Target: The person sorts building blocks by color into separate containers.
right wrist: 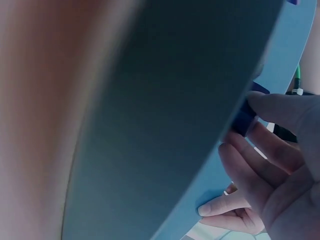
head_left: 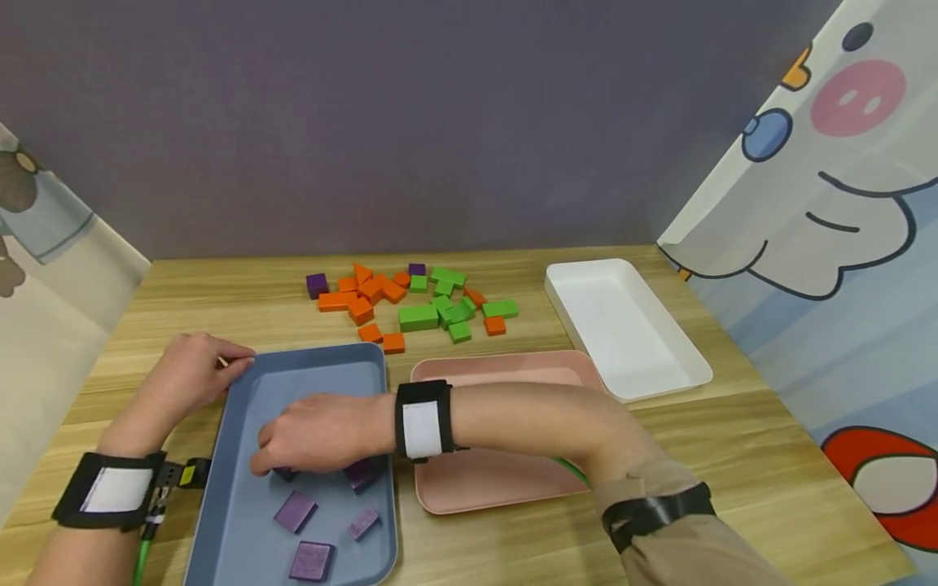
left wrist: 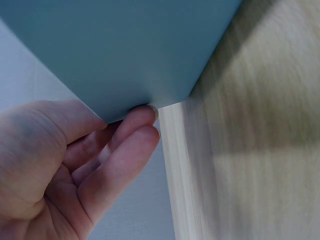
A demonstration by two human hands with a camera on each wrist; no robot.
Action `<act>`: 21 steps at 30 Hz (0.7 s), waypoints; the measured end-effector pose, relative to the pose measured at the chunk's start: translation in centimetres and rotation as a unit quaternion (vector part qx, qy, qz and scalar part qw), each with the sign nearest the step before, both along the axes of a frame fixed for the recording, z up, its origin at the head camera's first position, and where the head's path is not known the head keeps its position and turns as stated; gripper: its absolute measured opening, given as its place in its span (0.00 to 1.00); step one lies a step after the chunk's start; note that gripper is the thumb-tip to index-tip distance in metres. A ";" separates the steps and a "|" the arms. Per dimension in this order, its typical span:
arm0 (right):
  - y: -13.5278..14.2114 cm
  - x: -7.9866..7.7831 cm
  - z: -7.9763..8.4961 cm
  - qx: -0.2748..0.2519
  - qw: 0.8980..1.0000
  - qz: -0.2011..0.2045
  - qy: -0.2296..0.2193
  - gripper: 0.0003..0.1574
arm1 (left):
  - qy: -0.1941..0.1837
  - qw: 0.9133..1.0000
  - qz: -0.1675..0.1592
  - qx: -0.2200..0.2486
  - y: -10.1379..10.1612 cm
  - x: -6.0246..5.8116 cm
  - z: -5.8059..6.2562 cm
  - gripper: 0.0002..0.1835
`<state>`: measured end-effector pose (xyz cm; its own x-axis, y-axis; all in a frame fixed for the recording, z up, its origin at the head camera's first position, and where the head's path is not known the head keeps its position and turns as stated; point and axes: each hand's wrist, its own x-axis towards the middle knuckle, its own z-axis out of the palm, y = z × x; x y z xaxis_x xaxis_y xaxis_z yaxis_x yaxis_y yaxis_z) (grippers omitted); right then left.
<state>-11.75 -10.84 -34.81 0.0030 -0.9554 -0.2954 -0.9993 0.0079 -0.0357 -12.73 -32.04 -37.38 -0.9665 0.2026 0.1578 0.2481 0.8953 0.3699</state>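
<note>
Fingers [head_left: 261, 462] bent downward, the right hand [head_left: 318, 431] pinches a purple block [right wrist: 244, 120].

The head view is evenly lit and mostly sharp. The left wrist view is soft, with shadow across the table [left wrist: 265, 120]. The right wrist view is dim and bluish, its left foreground blurred.

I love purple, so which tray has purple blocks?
The leftmost one, the blue tray: purple blocks lie there; none show in the pink tray or white tray.

Grey backdrop [head_left: 403, 122] between cartoon-printed sheets [head_left: 857, 244]
</note>
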 end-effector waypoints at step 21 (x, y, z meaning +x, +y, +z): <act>3.8 -5.6 3.9 -0.070 0.994 -0.085 0.006 0.23 | -0.006 1.000 0.006 0.007 0.0 0.1 -0.1 0.12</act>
